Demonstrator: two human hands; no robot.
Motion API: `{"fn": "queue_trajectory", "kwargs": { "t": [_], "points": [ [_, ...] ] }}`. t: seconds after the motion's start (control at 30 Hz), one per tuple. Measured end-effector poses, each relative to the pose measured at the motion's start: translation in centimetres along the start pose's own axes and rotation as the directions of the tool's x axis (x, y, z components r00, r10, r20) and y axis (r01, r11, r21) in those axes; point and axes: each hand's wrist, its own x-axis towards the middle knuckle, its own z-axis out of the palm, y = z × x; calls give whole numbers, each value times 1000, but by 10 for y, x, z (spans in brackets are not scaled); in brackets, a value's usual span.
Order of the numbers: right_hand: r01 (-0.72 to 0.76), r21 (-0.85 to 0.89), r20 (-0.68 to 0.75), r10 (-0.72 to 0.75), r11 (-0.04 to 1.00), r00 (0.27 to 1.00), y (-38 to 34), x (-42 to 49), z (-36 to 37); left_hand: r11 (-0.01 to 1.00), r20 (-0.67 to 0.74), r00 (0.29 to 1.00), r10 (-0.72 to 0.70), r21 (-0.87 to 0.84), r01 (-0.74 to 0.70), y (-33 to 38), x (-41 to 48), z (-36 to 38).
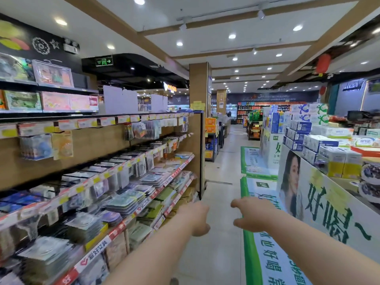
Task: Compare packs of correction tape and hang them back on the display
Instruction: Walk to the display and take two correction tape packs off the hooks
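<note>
Both my arms reach forward over the shop aisle. My left hand (pixel 195 218) hangs at centre with fingers loosely curled and holds nothing. My right hand (pixel 254 215) is beside it, fingers and thumb spread a little, also empty. A stationery display (pixel 98 145) runs along the left, with hanging packs (pixel 144 129) on pegs under the top rail and more packs (pixel 36 147) further left. The picture is blurred, so I cannot tell which packs are correction tape. Neither hand touches the display.
Lower shelves (pixel 127 202) on the left hold stacked notebooks and packets. A promotional stand (pixel 329 204) with stacked milk cartons (pixel 320 145) borders the right. The tiled aisle floor (pixel 222 171) runs ahead past a pillar (pixel 198 87).
</note>
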Motion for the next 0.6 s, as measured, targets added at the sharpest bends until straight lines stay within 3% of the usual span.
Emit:
{"fn": "queue_trajectory", "kwargs": {
  "t": [0.33, 0.6],
  "points": [
    [156, -7, 54, -155, 988, 986, 4, 138, 34, 986, 90, 982, -168, 6, 169, -64, 84, 41],
    [309, 53, 115, -313, 950, 943, 35, 263, 63, 934, 189, 914, -358, 58, 354, -94, 163, 50]
  ]
}}
